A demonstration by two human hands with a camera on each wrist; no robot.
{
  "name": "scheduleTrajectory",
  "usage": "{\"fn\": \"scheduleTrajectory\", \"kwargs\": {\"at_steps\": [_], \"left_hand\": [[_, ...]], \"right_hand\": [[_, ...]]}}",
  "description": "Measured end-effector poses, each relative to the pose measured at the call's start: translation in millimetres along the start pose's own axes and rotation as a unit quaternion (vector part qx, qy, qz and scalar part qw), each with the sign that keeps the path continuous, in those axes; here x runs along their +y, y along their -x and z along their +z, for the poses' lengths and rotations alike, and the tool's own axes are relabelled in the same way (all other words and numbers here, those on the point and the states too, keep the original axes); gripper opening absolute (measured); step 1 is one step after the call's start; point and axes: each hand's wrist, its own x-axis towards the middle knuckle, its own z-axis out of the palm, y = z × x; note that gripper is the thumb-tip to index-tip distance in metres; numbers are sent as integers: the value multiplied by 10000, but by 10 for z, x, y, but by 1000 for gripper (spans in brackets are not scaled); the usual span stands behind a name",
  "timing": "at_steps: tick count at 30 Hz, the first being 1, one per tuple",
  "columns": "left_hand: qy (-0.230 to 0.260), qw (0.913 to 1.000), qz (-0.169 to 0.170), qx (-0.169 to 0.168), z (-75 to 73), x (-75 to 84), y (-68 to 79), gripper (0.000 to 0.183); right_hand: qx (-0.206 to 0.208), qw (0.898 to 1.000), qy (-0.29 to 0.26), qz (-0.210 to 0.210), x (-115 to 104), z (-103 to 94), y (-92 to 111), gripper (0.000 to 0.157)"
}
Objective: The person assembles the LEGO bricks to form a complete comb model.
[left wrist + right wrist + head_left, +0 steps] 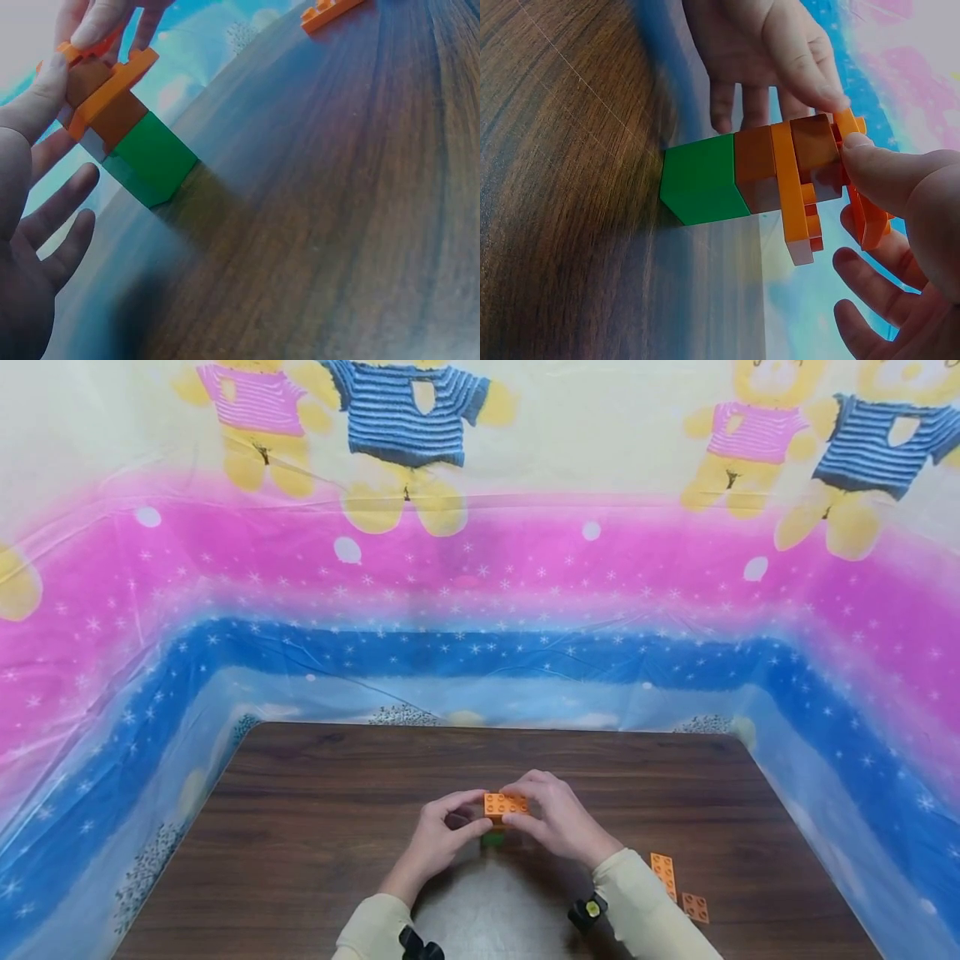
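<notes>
A stack of toy building bricks stands upright on the wooden table. At its base is a green block, with a brown brick, a longer orange plate and a second brown brick above it. The top orange plate has its studs facing up. My left hand pinches one end of this plate between thumb and forefinger, other fingers spread beside the stack. From the opposite side my right hand pinches the same plate, its thumb at the near edge.
Two loose orange plates lie by the right forearm: a longer one and a squarer one. A patterned cloth rises behind and beside the dark wooden table. Both wrists carry small black devices.
</notes>
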Motion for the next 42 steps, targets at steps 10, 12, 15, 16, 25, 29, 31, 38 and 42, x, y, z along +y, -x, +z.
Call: {"fn": "scheduleTrajectory", "kwargs": {"at_steps": [10, 12, 15, 16, 25, 29, 31, 38, 42], "left_hand": [[68, 9981, 607, 53, 1, 88, -55, 35], [61, 9981, 607, 19, 3, 100, -61, 33], [58, 9983, 582, 4, 3, 105, -65, 32], [59, 9983, 579, 4, 2, 103, -65, 32], [25, 9980, 622, 91, 17, 62, -57, 32], [14, 9981, 601, 115, 25, 50, -57, 33], [9, 9983, 566, 121, 27, 45, -57, 34], [15, 9986, 502, 159, 23, 50, -58, 33], [-8, 9989, 444, 119, 21, 50, -63, 30]], "right_hand": [[25, 10000, -17, 7, 13, -2, -1, 32], [52, 10000, -30, -46, 13, 0, -2, 32], [105, 9999, -41, -130, 13, 8, -8, 32], [113, 9998, -48, -141, 11, 8, -9, 32], [105, 9999, -30, 23, 25, 22, 7, 32], [124, 9999, -25, 49, 29, 29, 7, 32], [127, 9999, -33, 67, 28, 30, 3, 32], [119, 9998, -136, 106, 3, 19, -13, 32], [100, 9996, -203, 159, 5, 15, -12, 32]]}}
